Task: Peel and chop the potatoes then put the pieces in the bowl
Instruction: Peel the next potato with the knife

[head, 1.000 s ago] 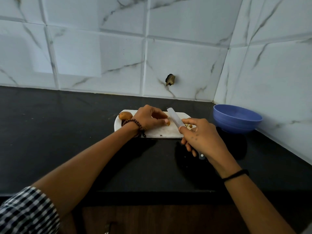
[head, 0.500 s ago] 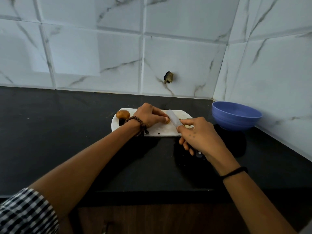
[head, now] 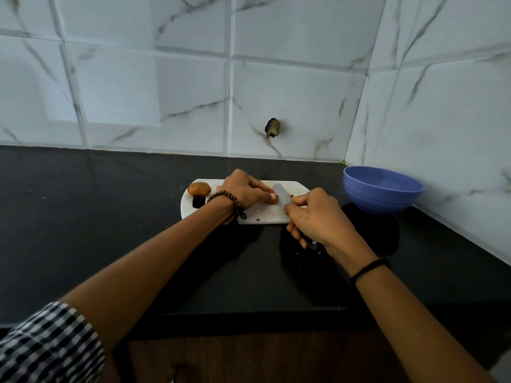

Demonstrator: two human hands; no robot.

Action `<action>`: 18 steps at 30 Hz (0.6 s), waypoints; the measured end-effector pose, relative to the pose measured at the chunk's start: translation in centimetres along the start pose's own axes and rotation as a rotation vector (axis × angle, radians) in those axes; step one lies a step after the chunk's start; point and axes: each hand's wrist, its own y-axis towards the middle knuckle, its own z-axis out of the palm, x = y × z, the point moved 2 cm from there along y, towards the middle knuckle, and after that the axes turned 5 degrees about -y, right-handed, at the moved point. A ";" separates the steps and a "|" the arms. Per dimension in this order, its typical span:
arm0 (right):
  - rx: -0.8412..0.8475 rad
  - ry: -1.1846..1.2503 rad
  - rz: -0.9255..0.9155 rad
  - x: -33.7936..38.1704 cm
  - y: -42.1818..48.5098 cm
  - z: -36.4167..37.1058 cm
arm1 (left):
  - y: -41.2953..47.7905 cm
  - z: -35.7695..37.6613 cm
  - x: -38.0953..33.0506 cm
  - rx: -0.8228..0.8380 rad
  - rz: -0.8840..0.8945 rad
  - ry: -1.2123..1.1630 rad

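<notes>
Worktop [head: 110,230], black stone, logged first. Found blue bowl [head: 383,190] at 3 o'clock of white board [head: 265,217], apart from it, no pieces seen inside. Saw left hand [head: 243,190] at board centre, fingers curled down on potato piece [head: 273,199], pinning it. Saw right hand [head: 315,217] at 5 o'clock, fingers clamped round handle of knife [head: 282,194], blade laid against that piece. Noted whole brown potato [head: 199,188] at board's 9 o'clock. Judged chopping in hand; judged next move to need downward cut clear of fingertips.

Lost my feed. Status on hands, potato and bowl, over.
Left hand holds potato piece on cutting board. Right hand grips knife, blade against the piece. Whole potato at board's left end. Bowl right of board, nothing between.
</notes>
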 end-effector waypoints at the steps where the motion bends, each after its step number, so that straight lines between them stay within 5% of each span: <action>1: -0.001 -0.004 0.003 0.0 0.1 0.1 | 0.0 0.0 -0.1 -0.002 -0.006 0.003; 18: 0.033 0.010 0.033 0.4 -0.1 0.3 | 0.2 0.2 0.5 -0.084 -0.003 0.045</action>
